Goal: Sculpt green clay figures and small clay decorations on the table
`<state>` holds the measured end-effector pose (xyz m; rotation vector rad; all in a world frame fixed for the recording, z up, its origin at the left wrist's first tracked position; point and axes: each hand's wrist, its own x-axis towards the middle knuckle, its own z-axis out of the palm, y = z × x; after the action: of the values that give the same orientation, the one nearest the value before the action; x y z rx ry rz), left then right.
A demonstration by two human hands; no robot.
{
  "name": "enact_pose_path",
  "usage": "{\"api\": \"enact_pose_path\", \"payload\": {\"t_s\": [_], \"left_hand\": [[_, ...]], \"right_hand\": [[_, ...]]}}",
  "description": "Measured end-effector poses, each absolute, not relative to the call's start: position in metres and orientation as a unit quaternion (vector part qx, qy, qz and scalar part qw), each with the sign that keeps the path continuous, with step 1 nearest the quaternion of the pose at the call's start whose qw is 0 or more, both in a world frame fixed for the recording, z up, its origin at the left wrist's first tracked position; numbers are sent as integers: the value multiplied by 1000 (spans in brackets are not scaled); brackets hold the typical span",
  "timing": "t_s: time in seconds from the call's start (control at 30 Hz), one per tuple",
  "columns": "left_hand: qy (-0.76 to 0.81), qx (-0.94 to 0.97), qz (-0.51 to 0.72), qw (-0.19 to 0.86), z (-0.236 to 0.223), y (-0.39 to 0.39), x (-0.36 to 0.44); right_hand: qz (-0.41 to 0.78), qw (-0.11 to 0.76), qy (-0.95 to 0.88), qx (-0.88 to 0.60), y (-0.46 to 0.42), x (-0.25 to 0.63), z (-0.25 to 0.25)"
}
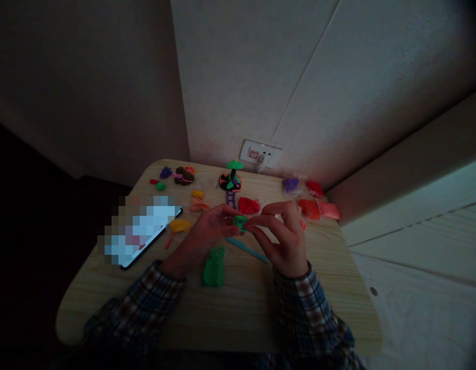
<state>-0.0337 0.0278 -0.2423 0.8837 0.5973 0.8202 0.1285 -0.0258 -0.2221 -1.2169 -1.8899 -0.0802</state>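
Observation:
Between my two hands, above the middle of the table, is a small green clay piece (240,222) with darker spots on it. My left hand (213,226) grips it from the left with thumb and fingers. From the other side, the fingertips of my right hand (286,236) pinch at its right edge; whether they hold a further tiny bit is too small to tell. Below the hands lies a blue modelling tool (248,250). Nearer to me rests a packet of green clay (214,268).
A lit tablet (145,234), partly pixelated, lies at left. Farther back stand a clay figure with a green top (231,181) and a brown clay piece (184,176). Red clay (249,205) sits behind the hands, orange packets (309,208) at right. A wall socket (261,152) holds a plug.

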Motion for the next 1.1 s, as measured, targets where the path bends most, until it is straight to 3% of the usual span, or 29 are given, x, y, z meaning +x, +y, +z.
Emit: {"api": "enact_pose_path", "payload": {"t_s": [1.1], "left_hand": [[303,448,386,747,-241,28,-35]], "right_hand": [[-110,429,-751,-489,-25,128,-223]]}}
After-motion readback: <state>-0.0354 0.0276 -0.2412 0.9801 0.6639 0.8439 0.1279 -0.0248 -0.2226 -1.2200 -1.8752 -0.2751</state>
